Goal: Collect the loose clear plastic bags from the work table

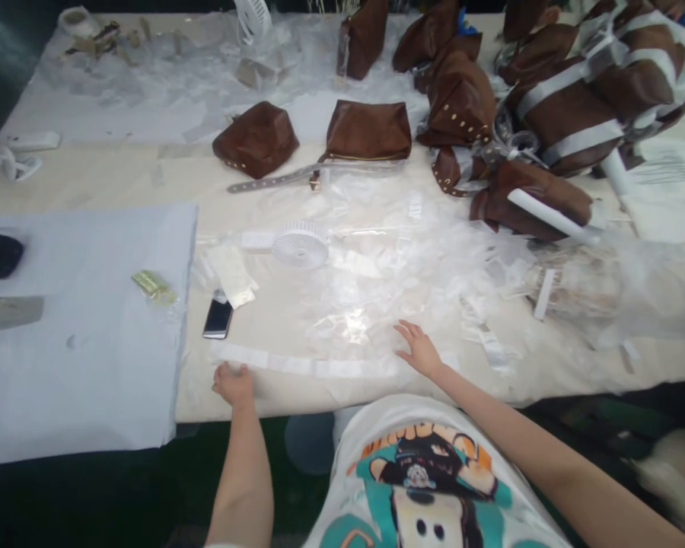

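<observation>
A long white paper strip (288,363) with faint divisions lies flat along the table's front edge. By its left end is my left hand (232,383), fingers bent and thumb held apart, with no object visible in it. My right hand (419,348) rests over the strip's right part, palm down and fingers spread, holding nothing. A dark-screened phone (218,315) lies just beyond my left hand, partly under white paper slips (234,274). Thin clear plastic bags (354,323) spread over the table beyond the strip, close to my right fingers.
A white handheld fan (301,245) lies mid-table. Farther back are brown pouches (368,131) and a studded grey strap (274,181). Brown bags (571,114) pile up at the back right. On the left, a white-covered surface (91,365) carries a small yellow-green packet (154,287).
</observation>
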Tool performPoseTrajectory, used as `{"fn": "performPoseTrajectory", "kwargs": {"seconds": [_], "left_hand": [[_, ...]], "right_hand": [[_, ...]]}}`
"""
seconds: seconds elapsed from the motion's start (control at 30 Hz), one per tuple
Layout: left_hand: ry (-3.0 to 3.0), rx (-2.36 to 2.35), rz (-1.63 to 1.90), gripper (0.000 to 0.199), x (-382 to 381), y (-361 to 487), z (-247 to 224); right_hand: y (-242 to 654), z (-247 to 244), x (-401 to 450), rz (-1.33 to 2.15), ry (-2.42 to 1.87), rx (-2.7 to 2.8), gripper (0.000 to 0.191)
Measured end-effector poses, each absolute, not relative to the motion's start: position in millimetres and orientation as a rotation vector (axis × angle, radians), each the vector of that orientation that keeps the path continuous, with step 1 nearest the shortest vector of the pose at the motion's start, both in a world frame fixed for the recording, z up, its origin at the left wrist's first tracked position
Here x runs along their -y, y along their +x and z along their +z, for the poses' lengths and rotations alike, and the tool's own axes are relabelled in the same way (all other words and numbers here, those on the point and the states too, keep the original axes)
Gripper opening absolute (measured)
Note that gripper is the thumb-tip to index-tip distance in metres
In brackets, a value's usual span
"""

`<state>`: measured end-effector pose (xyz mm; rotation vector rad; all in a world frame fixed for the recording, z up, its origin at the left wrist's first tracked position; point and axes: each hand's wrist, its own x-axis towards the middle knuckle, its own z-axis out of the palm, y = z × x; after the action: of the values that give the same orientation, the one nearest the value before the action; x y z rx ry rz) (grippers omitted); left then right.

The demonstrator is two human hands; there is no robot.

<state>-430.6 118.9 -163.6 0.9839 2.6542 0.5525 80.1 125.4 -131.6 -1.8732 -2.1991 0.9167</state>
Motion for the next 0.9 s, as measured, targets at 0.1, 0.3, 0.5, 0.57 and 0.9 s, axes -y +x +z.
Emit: {"fn": "performPoseTrajectory", "kwargs": {"seconds": [0.1,0.3,0.5,0.57,0.9], "left_hand": [[0.971,-2.607,0.553,0.012,-118.5,-419.8,-151.6],[1.184,-2.392,0.665,0.016,-127.6,-339.3,-128.8],[1.671,-1.842,0.512,0.055,-177.0,-217.8,-133.4],[1.767,-1.738,0.367,0.066,-188.9,-195.7,-138.6],[1.586,-2.034,0.206,0.034,-172.3,-213.9,-150.3]], "right_hand": [[74.1,-130.4,-141.3,0.868,-1.835,2.323,0.056],[50.1,-134.0,-207.6,0.809,-1.759,2.261,0.042],[-3.1,-144.1,-263.1,0.835,-1.648,2.443,0.062],[-11.6,-148.8,-268.1,0.829,-1.663,2.524,0.07],[63.9,-164.0,-261.4,0.858,-1.996,2.388,0.07]]}}
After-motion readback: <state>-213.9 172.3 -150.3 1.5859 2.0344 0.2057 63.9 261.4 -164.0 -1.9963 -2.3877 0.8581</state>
